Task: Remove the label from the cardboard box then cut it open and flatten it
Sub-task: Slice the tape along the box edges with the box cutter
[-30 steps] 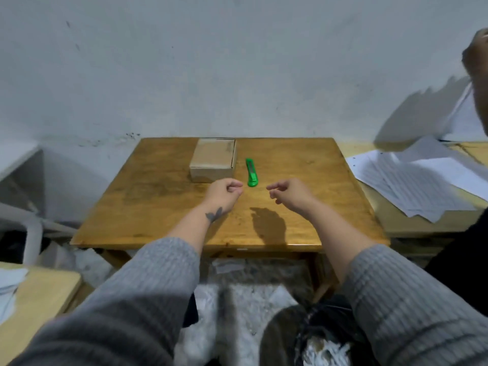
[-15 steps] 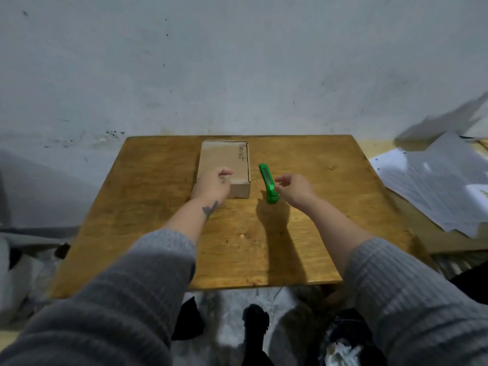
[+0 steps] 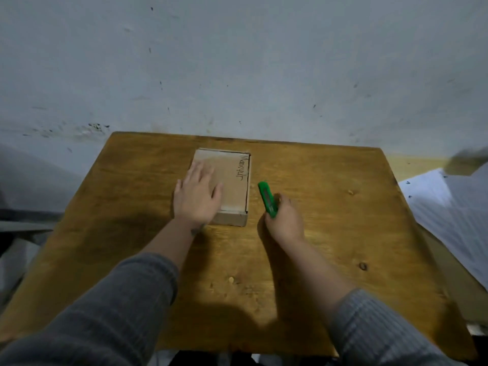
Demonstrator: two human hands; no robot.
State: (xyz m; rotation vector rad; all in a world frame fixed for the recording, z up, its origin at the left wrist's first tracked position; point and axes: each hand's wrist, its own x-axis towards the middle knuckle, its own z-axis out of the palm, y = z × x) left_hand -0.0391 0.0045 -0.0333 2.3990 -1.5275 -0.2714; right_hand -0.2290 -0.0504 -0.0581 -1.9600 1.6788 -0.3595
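Note:
A small flat cardboard box (image 3: 233, 180) lies closed on the wooden table (image 3: 330, 233), toward the back middle. Handwriting runs along its right top edge; I cannot make out a label. My left hand (image 3: 196, 198) lies flat on the box's left half, fingers straight. Just right of the box is a green utility knife (image 3: 266, 196), and my right hand (image 3: 284, 220) grips its near end, with the rest of the knife pointing away from me.
A grey wall rises right behind the table. White papers (image 3: 449, 207) lie on a neighbouring table at the right. The floor shows past the table's left edge.
My left hand has slid from the box's near edge onto its top and spread flat. My right hand has closed round the knife's near end. The camera has come closer.

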